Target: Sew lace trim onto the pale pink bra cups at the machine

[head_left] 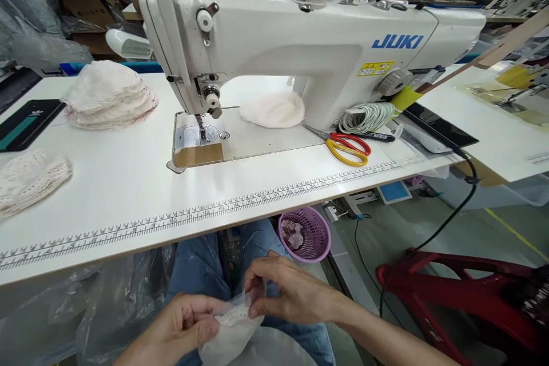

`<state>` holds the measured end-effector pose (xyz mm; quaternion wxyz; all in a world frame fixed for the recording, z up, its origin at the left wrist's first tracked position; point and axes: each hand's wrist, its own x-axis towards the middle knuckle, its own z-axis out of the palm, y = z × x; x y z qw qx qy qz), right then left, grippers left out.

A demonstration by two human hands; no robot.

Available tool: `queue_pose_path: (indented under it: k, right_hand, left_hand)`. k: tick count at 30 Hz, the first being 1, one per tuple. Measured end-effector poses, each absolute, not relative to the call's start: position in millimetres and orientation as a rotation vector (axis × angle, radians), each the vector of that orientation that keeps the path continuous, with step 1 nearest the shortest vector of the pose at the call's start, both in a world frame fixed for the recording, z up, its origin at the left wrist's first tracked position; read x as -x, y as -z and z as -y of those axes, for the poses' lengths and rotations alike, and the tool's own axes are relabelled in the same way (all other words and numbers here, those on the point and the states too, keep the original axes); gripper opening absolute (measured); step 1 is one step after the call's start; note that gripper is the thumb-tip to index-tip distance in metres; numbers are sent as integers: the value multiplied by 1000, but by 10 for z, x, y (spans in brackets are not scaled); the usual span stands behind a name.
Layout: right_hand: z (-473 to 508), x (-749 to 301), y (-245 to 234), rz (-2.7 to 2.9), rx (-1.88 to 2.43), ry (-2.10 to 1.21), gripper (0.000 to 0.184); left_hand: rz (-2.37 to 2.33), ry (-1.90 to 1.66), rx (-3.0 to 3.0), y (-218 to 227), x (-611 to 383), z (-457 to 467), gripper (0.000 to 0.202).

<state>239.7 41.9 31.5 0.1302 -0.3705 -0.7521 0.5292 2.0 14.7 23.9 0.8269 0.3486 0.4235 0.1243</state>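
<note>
Above my lap, a small piece of white lace-trimmed fabric [231, 331] is stretched between both hands. My left hand [184, 323] pinches its left edge between thumb and fingers. On the other side my right hand [283, 291] is closed on the upper right edge, thumb below and fingertips curled over. The sewing machine [274, 34] stands on the table beyond, its needle and presser foot [201, 128] with no fabric beneath. A cream oval fabric piece [274, 110] lies on the machine bed, behind scissors [347, 146] with red and yellow handles.
At the table's left are a stack of white fabric pieces [107, 94], a lace pile [32, 180] and a dark phone-like slab [32, 120]. Coiled cord [366, 118] lies beside the scissors. A purple basket [317, 237] and red stool [463, 297] stand below; people sit beyond.
</note>
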Motion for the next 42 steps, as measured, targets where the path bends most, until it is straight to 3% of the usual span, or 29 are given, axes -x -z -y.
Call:
queue_pose_path:
  k: [4, 5, 9, 13, 18, 29, 35, 42]
  right_hand:
    - [-488, -2327, -251, 2279, 804, -1447, 57]
    - [-499, -2304, -212, 2305, 730, -1450, 57]
    - [-497, -2248, -31, 2231, 666, -1578, 26]
    - [-462, -2256, 56, 2061, 667, -1689, 27]
    - [-483, -2238, 2, 2102, 674, -1714, 14]
    - [-528, -2248, -27, 2264, 659, -1679, 17]
    - [-518, -2157, -93, 2315, 753, -1620, 15]
    - [-581, -2165, 4, 2127, 663, -1912, 16]
  left_hand:
    - [-942, -190, -792, -294, -11, -161, 53]
    - [-950, -177, -798, -301, -1, -160, 52]
    - [-985, -204, -874, -298, 75, -146, 49]
    - [-1025, -184, -950, -290, 120, -131, 46]
    - [-1102, -93, -1031, -307, 6, -154, 47]
    - [-1215, -58, -1043, -277, -22, -141, 32]
    - [-1178, -90, -1051, -283, 15, -149, 41]
    - [-1025, -93, -876, -455, 90, -150, 29]
